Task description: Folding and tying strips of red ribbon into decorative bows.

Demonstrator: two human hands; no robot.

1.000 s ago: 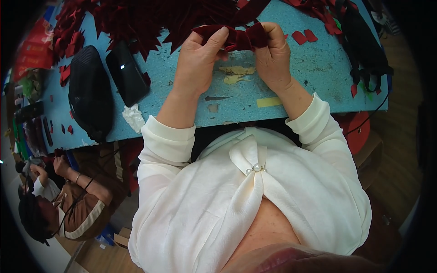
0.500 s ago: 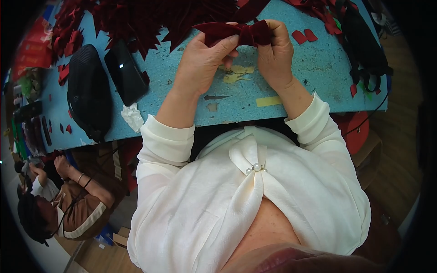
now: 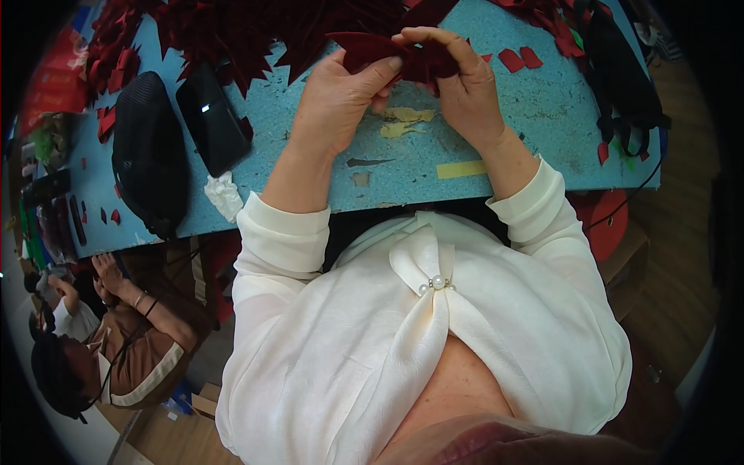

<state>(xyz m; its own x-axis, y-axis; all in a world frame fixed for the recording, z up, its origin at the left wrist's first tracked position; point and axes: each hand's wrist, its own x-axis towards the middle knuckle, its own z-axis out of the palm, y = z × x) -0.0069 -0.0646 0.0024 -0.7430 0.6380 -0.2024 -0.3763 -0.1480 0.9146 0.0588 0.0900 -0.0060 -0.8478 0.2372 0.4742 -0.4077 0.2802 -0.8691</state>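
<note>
A dark red velvet bow [image 3: 430,63] is held up between both hands over the far part of the blue table [image 3: 372,182]. My left hand [image 3: 339,99] pinches its left side, thumb on top, with a pointed end sticking out past the fingers. Around the right side curls my right hand [image 3: 470,89], its index finger bent over the top near the middle of the bow. The fingertips behind the fabric are partly hidden. Just beyond lies a large heap of dark red velvet ribbon pieces [image 3: 225,35] with zigzag-cut ends.
Left of my arm lie a black phone [image 3: 211,120], a black case [image 3: 149,155] and crumpled white tissue [image 3: 224,197]. Small red scraps [image 3: 521,59] and a black bag [image 3: 620,70] are to the right. At lower left a co-worker in brown [image 3: 143,353] sits by the table.
My right index finger has moved from behind the bow to over its middle. The bow has tilted and its right loop is now more covered.
</note>
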